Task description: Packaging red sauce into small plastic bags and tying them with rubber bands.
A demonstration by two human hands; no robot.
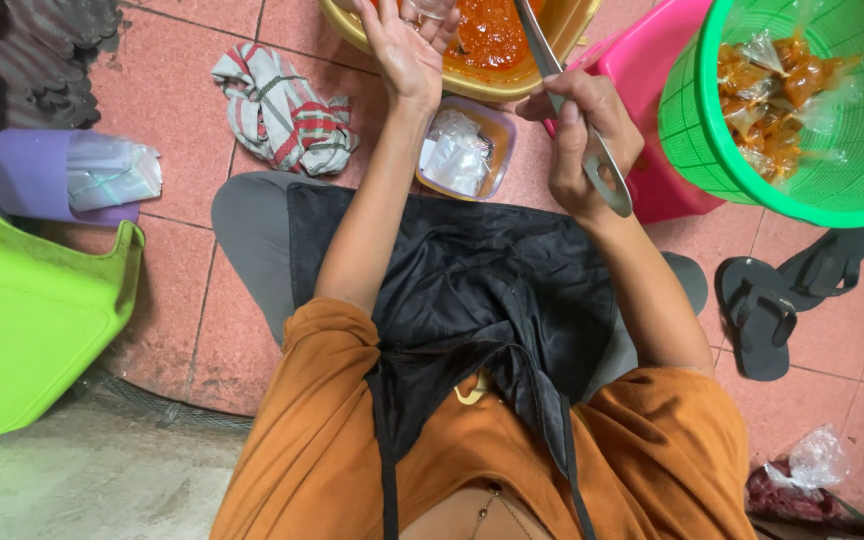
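Note:
My right hand (577, 140) grips the handle of a metal spoon (592, 150) whose far end reaches into a yellow bowl (542, 55) of orange-red sauce (487, 30). My left hand (404, 45) is raised over the bowl's near rim, palm towards me, holding a small clear plastic bag (430, 10) at the fingertips; the top of it is cut off by the frame. Below the bowl sits a small tray (497, 125) of empty clear bags (455, 158). A black apron (452, 290) covers my lap.
A green basket (712, 130) with several filled sauce bags (772, 100) stands at right, next to a pink container (652, 70). A striped cloth (287, 110), a purple tub (32, 175), a green plastic stool (22, 320), black sandals (762, 315) lie on the tiled floor.

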